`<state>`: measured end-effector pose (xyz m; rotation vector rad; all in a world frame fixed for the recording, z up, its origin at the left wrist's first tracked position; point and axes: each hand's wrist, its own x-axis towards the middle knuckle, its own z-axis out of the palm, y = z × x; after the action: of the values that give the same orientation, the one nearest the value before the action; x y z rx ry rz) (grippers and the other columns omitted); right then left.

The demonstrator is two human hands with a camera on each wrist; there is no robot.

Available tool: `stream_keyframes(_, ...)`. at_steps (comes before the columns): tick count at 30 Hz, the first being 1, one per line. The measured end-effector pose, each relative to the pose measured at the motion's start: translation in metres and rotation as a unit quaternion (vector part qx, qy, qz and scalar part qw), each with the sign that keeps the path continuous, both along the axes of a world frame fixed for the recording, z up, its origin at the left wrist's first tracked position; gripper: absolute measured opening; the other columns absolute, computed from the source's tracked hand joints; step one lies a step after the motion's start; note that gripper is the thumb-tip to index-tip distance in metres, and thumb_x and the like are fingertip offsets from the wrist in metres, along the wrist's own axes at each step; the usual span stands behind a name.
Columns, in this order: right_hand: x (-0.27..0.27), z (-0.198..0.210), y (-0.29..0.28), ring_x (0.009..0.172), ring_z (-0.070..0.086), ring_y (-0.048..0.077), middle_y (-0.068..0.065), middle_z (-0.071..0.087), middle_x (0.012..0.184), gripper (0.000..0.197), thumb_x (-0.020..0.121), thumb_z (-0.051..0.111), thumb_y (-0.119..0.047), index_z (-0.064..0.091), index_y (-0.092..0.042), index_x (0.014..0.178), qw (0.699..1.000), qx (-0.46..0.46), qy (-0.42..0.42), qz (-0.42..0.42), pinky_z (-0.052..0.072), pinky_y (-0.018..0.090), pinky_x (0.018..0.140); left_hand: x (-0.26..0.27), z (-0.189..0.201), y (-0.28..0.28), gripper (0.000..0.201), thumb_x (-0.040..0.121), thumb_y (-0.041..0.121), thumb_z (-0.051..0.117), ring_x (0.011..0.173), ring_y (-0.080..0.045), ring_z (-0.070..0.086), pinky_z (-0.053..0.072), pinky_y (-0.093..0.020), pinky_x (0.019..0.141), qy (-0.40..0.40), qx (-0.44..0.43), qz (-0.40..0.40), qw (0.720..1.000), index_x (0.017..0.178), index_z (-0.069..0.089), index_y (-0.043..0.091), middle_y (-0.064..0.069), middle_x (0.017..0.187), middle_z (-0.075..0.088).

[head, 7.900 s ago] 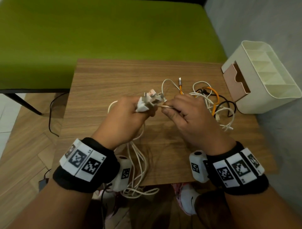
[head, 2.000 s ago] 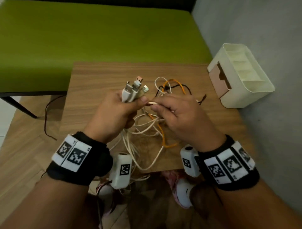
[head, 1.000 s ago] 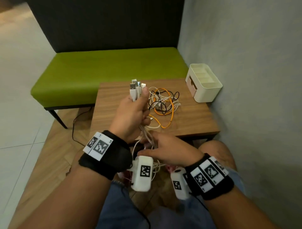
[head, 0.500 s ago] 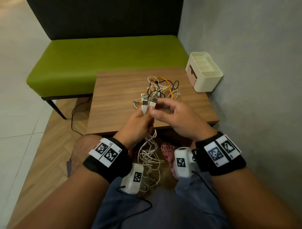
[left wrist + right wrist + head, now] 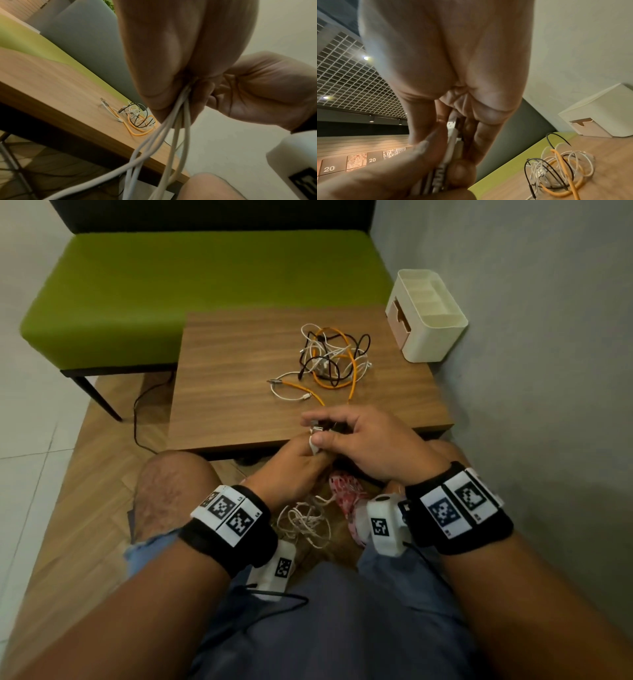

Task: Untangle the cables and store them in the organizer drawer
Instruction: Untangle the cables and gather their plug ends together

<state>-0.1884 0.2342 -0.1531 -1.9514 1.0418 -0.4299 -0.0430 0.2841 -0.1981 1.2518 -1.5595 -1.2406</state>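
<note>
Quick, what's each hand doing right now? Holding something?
Left hand: gripping the bunch of white cables, plug ends up.
Right hand: fingers pinching the plug ends of the same bunch.

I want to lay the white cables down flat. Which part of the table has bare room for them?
The left half of the table is bare wood, from the green bench side to the near edge. A narrower bare strip lies between the cable tangle and the organizer. The middle right is crowded by the tangle, and the near edge by both hands on the white cables.
</note>
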Motion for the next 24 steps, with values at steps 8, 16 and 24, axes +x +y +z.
stream_keyframes(8, 0.005, -0.008, 0.011, 0.136, 0.04, 0.0, -0.01, 0.046, 0.149, 0.052, 0.096, 0.06, -0.031, 0.044, -0.031, 0.146, 0.999, 0.008, -0.045, -0.019, 0.032, 0.02, 0.112, 0.003, 0.002, -0.003, 0.035, 0.09, -0.007, 0.046, 0.045, 0.007, 0.051, 0.035, -0.008, 0.045, -0.004, 0.045, 0.033, 0.998, 0.073, 0.059, 0.021, 0.018, 0.049, 0.059)
stream_keyframes(16, 0.004, -0.023, 0.001, 0.121, 0.051, -0.003, -0.008, 0.063, 0.126, 0.027, 0.094, 0.063, -0.013, 0.068, -0.014, 0.121, 0.996, -0.044, -0.063, -0.045, 0.034, 0.004, 0.099, 0.004, -0.008, -0.001, 0.005, 0.095, 0.013, 0.055, 0.056, -0.017, 0.052, 0.039, -0.023, 0.05, 0.217, 0.17, -0.036, 0.961, 0.096, 0.057, 0.008, -0.006, 0.072, 0.054)
stream_keyframes(24, 0.009, -0.025, -0.01, 0.123, 0.052, 0.0, -0.008, 0.058, 0.134, 0.045, 0.094, 0.065, -0.02, 0.054, -0.022, 0.138, 0.988, -0.028, -0.101, -0.117, 0.041, 0.013, 0.1, 0.017, -0.018, -0.022, 0.019, 0.092, 0.03, 0.045, 0.054, -0.009, 0.039, 0.035, -0.024, 0.052, 0.25, 0.196, 0.02, 0.948, 0.084, 0.05, 0.014, 0.004, 0.062, 0.043)
